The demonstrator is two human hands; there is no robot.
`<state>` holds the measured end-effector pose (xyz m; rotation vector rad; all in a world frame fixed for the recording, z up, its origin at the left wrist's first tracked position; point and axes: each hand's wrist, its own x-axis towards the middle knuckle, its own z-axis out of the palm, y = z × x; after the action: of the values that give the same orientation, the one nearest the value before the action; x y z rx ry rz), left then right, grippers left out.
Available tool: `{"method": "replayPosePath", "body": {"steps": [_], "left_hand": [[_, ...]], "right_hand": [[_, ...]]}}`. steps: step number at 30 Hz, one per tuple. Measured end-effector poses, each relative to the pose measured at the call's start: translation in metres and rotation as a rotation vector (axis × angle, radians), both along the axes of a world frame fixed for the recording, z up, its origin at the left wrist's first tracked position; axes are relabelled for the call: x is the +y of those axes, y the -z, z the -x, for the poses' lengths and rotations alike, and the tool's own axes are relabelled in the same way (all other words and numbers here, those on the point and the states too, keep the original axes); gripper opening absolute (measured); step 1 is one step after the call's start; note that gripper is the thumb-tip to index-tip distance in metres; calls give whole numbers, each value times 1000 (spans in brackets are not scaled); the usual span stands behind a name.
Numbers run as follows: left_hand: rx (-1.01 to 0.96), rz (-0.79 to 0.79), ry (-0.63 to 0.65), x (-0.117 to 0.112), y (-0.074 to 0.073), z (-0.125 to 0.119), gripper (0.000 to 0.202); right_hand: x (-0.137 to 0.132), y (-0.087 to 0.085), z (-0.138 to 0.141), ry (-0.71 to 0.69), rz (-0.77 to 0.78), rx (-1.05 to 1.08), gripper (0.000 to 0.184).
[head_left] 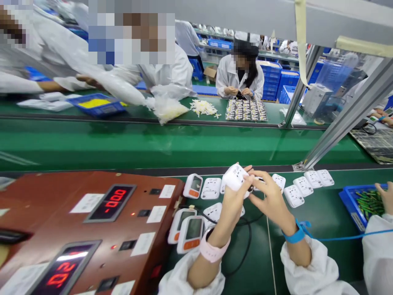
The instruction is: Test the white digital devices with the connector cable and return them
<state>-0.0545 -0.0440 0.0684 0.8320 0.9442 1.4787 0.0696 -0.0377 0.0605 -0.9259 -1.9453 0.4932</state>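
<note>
White device (233, 177) is tilted above the green surface (259, 270), gripped by the left hand (232, 203); the right hand (268, 196) bends its fingers at the device's right end, but whether they pinch it cannot be told. Similar white units (294, 196) lie on both sides, with screened units (192, 231) nearer. Leftward sits a brown box (123, 229) with red displays (115, 203); rightward, a blue tray (349, 207) holds green parts (368, 205) beside another person's hand (387, 198).
</note>
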Motion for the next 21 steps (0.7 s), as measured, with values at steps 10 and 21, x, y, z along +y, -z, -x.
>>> {"method": "replayPosePath", "body": {"steps": [10, 21], "left_hand": [[341, -95, -50, 9, 26, -30, 58], [585, 353, 43, 170, 41, -19, 23]], "right_hand": [[-4, 47, -43, 390, 156, 158, 43], [24, 105, -95, 388, 489, 1036, 50]]}}
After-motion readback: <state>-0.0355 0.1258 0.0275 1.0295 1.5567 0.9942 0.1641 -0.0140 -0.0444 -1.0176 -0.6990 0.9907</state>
